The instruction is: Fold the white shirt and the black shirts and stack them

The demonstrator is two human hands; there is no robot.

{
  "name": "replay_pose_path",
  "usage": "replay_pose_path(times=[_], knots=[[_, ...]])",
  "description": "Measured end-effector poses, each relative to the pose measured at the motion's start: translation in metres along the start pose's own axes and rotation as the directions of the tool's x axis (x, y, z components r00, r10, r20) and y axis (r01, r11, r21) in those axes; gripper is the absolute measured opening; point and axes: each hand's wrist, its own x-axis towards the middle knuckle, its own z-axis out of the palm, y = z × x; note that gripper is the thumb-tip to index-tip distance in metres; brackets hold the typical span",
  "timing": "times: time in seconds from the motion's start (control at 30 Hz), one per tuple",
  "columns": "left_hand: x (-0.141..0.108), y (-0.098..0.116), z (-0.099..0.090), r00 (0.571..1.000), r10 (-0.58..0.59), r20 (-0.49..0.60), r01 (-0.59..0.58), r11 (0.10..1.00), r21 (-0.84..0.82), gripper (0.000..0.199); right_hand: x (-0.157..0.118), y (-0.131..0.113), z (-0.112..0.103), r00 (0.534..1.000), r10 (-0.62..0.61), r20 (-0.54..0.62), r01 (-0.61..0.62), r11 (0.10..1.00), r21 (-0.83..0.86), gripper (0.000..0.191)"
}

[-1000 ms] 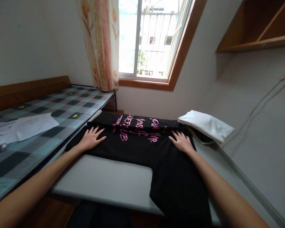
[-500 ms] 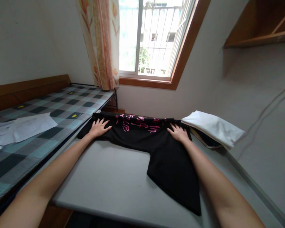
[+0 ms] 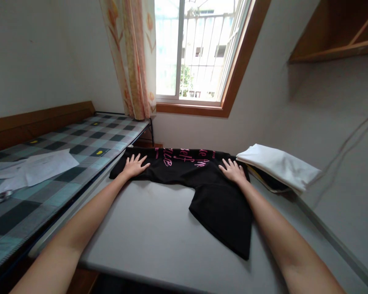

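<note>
A black T-shirt (image 3: 184, 173) with pink lettering lies across the far part of the grey table (image 3: 147, 237). One sleeve spreads toward me at the right, its hem pointing at the near edge. My left hand (image 3: 134, 165) rests flat on the shirt's left end, fingers spread. On the right end, close to the folded stack, my right hand (image 3: 233, 170) lies with its fingers apart, palm down on the cloth. Neither hand grips the fabric. The shirt's far edge runs along the table's back edge.
A stack of folded clothes (image 3: 279, 165), white on top, sits at the table's right by the wall. To the left stands a bed with a checked mattress (image 3: 79, 141) holding white papers (image 3: 39, 165). A curtain (image 3: 138, 61) hangs beside the window (image 3: 199, 53).
The shirt has slid slightly; its sleeve tip sits farther from the near edge, and its left end has shifted right. Both hands stay on it, the left a little farther right.
</note>
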Motion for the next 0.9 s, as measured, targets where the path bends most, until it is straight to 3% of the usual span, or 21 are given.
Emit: replay_pose_path(times=[0.33, 0.5, 0.63, 0.77, 0.9], knots=[[-0.088, -0.019, -0.007, 0.992, 0.13, 0.006, -0.13, 0.991, 0.045, 0.069, -0.07, 0.035, 0.014, 0.98, -0.193, -0.043, 0.19, 0.979, -0.079, 0.066], [-0.125, -0.029, -0.004, 0.99, 0.143, -0.014, -0.142, 0.988, 0.058, 0.069, -0.112, 0.043, 0.017, 0.957, -0.24, -0.165, 0.226, 0.969, -0.097, 0.061], [-0.133, -0.032, -0.002, 0.99, 0.136, -0.032, -0.134, 0.989, 0.055, 0.069, -0.135, 0.043, 0.015, 0.931, -0.233, -0.279, 0.21, 0.971, -0.111, 0.061], [-0.13, -0.031, -0.003, 0.993, 0.118, -0.022, -0.117, 0.992, 0.047, 0.069, -0.141, 0.042, 0.015, 0.982, -0.134, -0.131, 0.123, 0.988, -0.093, 0.065], [-0.128, -0.029, -0.005, 0.994, 0.107, -0.01, -0.107, 0.993, 0.048, 0.069, -0.135, 0.038, 0.014, 0.995, -0.093, -0.045, 0.087, 0.989, -0.123, 0.067]])
